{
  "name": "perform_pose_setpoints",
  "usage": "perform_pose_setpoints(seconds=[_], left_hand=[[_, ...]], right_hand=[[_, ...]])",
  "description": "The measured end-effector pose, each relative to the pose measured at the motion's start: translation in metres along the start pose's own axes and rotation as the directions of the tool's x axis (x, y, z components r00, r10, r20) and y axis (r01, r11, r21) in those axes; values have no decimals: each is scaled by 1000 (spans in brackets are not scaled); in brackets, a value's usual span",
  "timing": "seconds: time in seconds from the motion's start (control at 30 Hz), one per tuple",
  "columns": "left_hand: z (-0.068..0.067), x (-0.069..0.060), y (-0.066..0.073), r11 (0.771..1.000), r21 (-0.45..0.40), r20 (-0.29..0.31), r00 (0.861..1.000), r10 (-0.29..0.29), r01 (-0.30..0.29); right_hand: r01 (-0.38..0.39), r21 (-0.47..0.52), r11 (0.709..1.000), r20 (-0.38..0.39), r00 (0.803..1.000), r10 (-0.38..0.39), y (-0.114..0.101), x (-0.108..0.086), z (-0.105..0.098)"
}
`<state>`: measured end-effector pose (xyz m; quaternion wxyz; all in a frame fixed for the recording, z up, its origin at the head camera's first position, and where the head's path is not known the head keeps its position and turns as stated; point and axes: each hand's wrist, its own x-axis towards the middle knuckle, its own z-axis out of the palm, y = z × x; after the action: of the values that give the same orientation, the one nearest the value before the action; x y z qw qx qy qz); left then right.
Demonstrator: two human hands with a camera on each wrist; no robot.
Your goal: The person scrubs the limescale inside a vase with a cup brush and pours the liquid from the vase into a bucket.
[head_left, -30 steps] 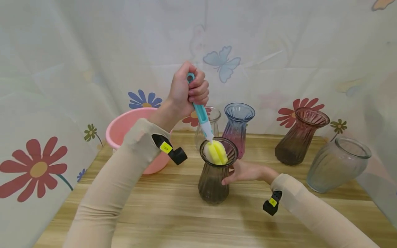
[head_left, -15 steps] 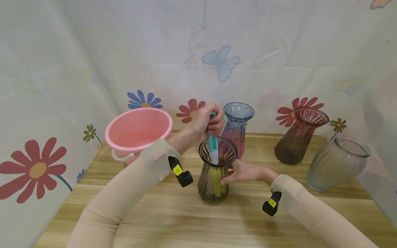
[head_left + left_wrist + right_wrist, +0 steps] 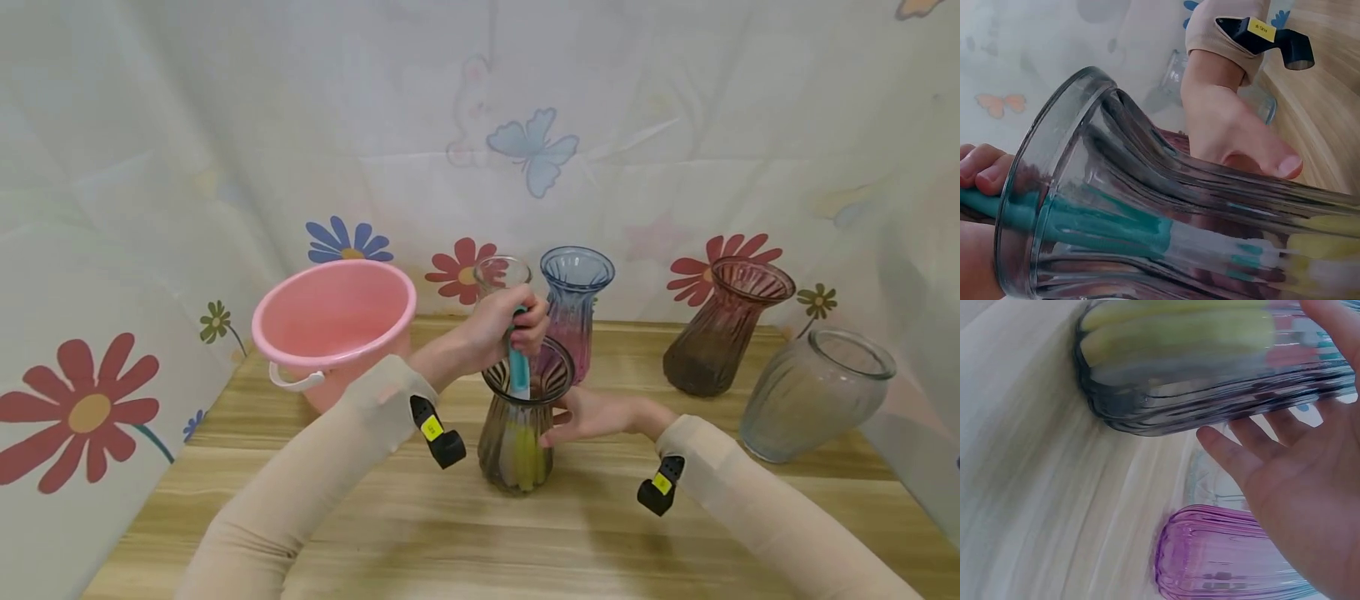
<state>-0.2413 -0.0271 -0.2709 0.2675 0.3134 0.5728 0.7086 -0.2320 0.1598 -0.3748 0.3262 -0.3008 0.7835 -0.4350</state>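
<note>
A smoky grey-brown ribbed glass vase (image 3: 491, 446) with a flared mouth stands upright on the wooden table. My left hand (image 3: 495, 327) grips the teal handle (image 3: 519, 371) of a sponge bottle brush just over the vase's mouth. Through the glass, the brush's yellow-and-white sponge head (image 3: 529, 457) shows inside, close to the bottom. My right hand (image 3: 596, 415) holds the vase from its right side, the thumb on the near side and the fingers behind it. In the right wrist view, the sponge (image 3: 1179, 337) lies along the inside of the glass.
At the left stands a pink bucket (image 3: 279, 360) with a white handle. Behind the vase are a clear vase (image 3: 495, 279) and a blue-to-pink vase (image 3: 572, 312). A reddish-brown vase (image 3: 705, 350) and a wide clear jar (image 3: 802, 408) stand to the right.
My left hand has pushed the brush down; its sponge has gone from the vase's mouth to near the bottom. The right hand keeps its hold, and the vase has stayed in place.
</note>
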Motion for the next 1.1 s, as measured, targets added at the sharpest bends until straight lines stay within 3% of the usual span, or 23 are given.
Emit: perform_pose_setpoints(seconds=[0.27, 0.37, 0.63, 0.77, 0.9, 1.0, 1.1], left_hand=[[3, 5, 6, 998, -2, 6, 998, 58, -58], [8, 7, 22, 997, -8, -1, 997, 72, -72], [17, 13, 80, 991, -33, -43, 990, 131, -133], [16, 13, 95, 992, -56, -90, 990, 112, -117], [17, 11, 113, 985, -59, -130, 979, 155, -163], [19, 9, 122, 981, -41, -107, 977, 185, -191], [23, 9, 120, 981, -50, -89, 979, 184, -189]], right_hand=[[6, 2, 1000, -44, 999, -6, 3, 2, -1], [21, 20, 1000, -47, 999, -20, 5, 3, -1], [33, -11, 999, -53, 998, -34, 4, 3, 0], [23, -34, 999, -65, 998, -25, 3, 5, 3], [38, -46, 998, -76, 996, -42, 1, 7, 4], [42, -40, 998, -73, 996, -45, 1, 6, 5], [39, -36, 999, -65, 997, -41, 1, 3, 7]])
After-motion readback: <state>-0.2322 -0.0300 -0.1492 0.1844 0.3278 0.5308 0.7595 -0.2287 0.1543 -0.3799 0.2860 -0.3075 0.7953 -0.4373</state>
